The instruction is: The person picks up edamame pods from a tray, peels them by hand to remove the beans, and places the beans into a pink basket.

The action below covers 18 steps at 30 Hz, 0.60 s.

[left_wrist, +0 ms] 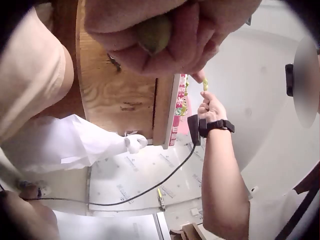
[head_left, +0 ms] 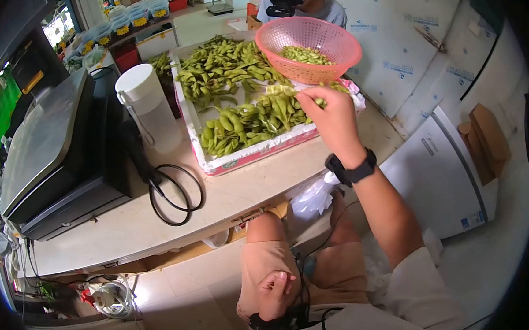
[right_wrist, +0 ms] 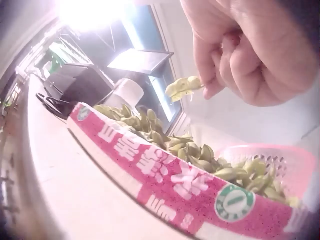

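Observation:
The right hand (head_left: pixel 333 118) pinches a split green pod (right_wrist: pixel 182 88) between thumb and fingertips, above the near right edge of a white foam box (head_left: pixel 263 148) heaped with green pods (head_left: pixel 231 121). In the right wrist view the pod juts from the right hand (right_wrist: pixel 245 65). The left hand (head_left: pixel 275 294) is held low over the person's thigh, its fingers curled; in the left wrist view a green pod (left_wrist: pixel 154 35) shows inside the curled left hand (left_wrist: pixel 185 40). A pink colander (head_left: pixel 309 45) with pale green beans (head_left: pixel 307 56) stands at the box's back right corner.
A white-lidded bottle (head_left: pixel 150 108) and a black machine (head_left: pixel 62 161) stand left of the box, with a looped black cable (head_left: pixel 188 207) on the counter (head_left: pixel 122 239). Another person (head_left: pixel 302 3) is beyond the colander. A white plastic bag (head_left: pixel 313 198) hangs below the counter's edge.

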{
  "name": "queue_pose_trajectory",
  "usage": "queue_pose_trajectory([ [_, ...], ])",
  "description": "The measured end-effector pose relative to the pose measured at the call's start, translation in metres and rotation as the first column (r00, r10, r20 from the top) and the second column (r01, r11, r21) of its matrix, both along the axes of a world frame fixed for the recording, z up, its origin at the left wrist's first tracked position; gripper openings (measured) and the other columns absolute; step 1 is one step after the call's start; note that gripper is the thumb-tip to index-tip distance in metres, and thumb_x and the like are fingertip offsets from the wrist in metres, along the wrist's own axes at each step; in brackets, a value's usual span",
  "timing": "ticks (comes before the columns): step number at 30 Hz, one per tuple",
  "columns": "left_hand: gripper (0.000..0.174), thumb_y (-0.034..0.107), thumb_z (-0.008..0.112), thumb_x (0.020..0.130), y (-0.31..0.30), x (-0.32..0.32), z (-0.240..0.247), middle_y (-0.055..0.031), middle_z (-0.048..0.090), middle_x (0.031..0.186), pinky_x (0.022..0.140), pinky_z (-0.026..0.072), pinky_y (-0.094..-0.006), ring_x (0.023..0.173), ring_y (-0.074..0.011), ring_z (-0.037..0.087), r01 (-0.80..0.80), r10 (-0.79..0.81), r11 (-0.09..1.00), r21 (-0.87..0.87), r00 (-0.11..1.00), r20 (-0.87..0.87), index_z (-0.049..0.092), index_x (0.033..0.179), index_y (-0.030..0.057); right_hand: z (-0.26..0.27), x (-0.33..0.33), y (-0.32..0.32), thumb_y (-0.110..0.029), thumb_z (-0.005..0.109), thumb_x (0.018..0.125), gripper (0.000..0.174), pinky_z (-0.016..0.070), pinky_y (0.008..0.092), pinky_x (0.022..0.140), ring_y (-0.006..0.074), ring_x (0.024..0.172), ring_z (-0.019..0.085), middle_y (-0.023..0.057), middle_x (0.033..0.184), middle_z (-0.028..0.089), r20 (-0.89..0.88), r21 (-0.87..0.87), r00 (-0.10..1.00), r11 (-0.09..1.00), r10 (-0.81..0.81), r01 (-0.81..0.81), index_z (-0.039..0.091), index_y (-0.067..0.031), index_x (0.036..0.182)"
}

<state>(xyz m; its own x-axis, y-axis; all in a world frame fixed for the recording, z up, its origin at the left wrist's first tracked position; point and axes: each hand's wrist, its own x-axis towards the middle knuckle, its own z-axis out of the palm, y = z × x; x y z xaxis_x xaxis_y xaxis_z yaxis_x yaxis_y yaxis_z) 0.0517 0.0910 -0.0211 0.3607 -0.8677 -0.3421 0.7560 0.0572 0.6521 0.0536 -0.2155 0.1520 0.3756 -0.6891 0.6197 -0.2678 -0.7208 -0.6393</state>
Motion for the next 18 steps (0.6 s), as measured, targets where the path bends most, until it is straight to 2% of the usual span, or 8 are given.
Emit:
queue_pose_trajectory([
  [6, 0.027, 0.022, 0.052, 0.093, 0.004, 0.008, 0.010, -0.0002, 0.047, 0.062, 0.049, 0.0282, -0.0196, 0.056, -0.0061, 0.038, 0.045, -0.045, 0.999, 0.029, 0.999, -0.002, 0.061, 0.085, -0.0016, -0.007, 0.008, 0.013, -0.017, 0.059, 0.085, 0.021, 0.0443, 0.0289, 0.058, 0.0187, 0.060, 0.059, 0.0136, 0.067, 0.060, -0.028, -0.170, 0.999, 0.985, 0.024, -0.029, 0.063, 0.0034, 0.086],
  [7, 0.028, 0.023, 0.051, 0.094, 0.006, 0.010, 0.010, -0.0001, 0.046, 0.062, 0.049, 0.0280, -0.0194, 0.056, -0.0061, 0.037, 0.074, -0.073, 0.996, 0.045, 0.997, -0.034, 0.061, 0.085, -0.0016, 0.000, -0.007, 0.027, -0.017, 0.056, 0.088, 0.021, 0.0431, 0.0274, 0.058, 0.0141, 0.060, 0.055, 0.0108, 0.067, 0.059, -0.148, 0.096, 0.987, 0.994, 0.056, -0.042, 0.063, 0.0029, 0.087],
  [9, 0.029, 0.024, 0.049, 0.094, 0.006, 0.010, 0.009, 0.0000, 0.045, 0.062, 0.048, 0.0277, -0.0193, 0.055, -0.0060, 0.037, 0.107, -0.103, 0.993, 0.057, 0.992, -0.067, 0.061, 0.086, -0.0015, -0.005, -0.026, 0.063, -0.017, 0.052, 0.092, 0.023, 0.0385, 0.0224, 0.054, 0.0047, 0.061, 0.044, -0.0010, 0.069, 0.057, 0.036, 0.281, 0.982, 0.941, 0.187, -0.190, 0.064, 0.0021, 0.093],
  [12, 0.036, 0.034, 0.042, 0.096, 0.001, 0.005, 0.014, -0.0007, 0.043, 0.059, 0.042, 0.0239, -0.0210, 0.047, -0.0071, 0.033, 0.123, -0.123, 0.992, 0.005, 0.991, 0.050, 0.056, 0.091, 0.0014, -0.016, -0.071, 0.124, -0.015, 0.051, 0.092, 0.022, 0.0373, 0.0173, 0.055, 0.0019, 0.062, 0.045, -0.0053, 0.073, 0.053, 0.098, 0.777, 0.907, 0.539, 0.409, -0.327, 0.061, -0.0034, 0.107],
  [14, 0.041, 0.039, 0.036, 0.097, -0.001, 0.001, 0.022, -0.0018, 0.044, 0.061, 0.040, 0.0238, -0.0213, 0.045, -0.0078, 0.033, 0.172, -0.170, 0.985, -0.026, 0.983, 0.076, 0.053, 0.100, 0.0024, -0.062, -0.098, 0.156, -0.014, 0.053, 0.091, 0.021, 0.0441, 0.0201, 0.061, 0.0041, 0.068, 0.052, 0.0008, 0.081, 0.061, 0.115, 0.778, 0.833, 0.473, 0.541, -0.414, 0.062, -0.0012, 0.105],
  [15, 0.041, 0.039, 0.036, 0.097, 0.001, -0.003, 0.019, -0.0018, 0.044, 0.061, 0.040, 0.0238, -0.0213, 0.045, -0.0078, 0.033, 0.176, -0.172, 0.984, -0.032, 0.981, 0.084, 0.053, 0.100, 0.0024, -0.072, -0.108, 0.176, -0.014, 0.054, 0.091, 0.021, 0.0463, 0.0219, 0.065, 0.0064, 0.077, 0.058, 0.0055, 0.089, 0.065, -0.033, 0.658, 0.819, 0.629, 0.572, -0.413, 0.062, 0.0010, 0.104],
  [17, 0.041, 0.034, 0.032, 0.099, 0.005, -0.008, 0.007, -0.0038, 0.052, 0.079, 0.059, 0.0380, -0.0219, 0.070, -0.0100, 0.048, 0.256, -0.272, 0.960, -0.114, 0.948, -0.165, 0.051, 0.109, -0.0008, -0.110, -0.131, 0.209, -0.017, 0.055, 0.091, 0.023, 0.0475, 0.0244, 0.066, 0.0110, 0.074, 0.062, 0.0080, 0.084, 0.067, 0.058, 0.830, 0.822, 0.430, 0.566, -0.354, 0.061, 0.0021, 0.103],
  [18, 0.041, 0.034, 0.032, 0.099, 0.006, -0.013, 0.008, -0.0038, 0.052, 0.079, 0.059, 0.0380, -0.0219, 0.070, -0.0100, 0.048, 0.254, -0.269, 0.961, -0.110, 0.951, -0.155, 0.051, 0.109, -0.0008, -0.110, -0.139, 0.221, -0.021, 0.055, 0.090, 0.026, 0.0474, 0.0257, 0.065, 0.0159, 0.070, 0.063, 0.0096, 0.079, 0.066, -0.139, 0.775, 0.817, 0.575, 0.560, -0.262, 0.060, 0.0002, 0.104],
])
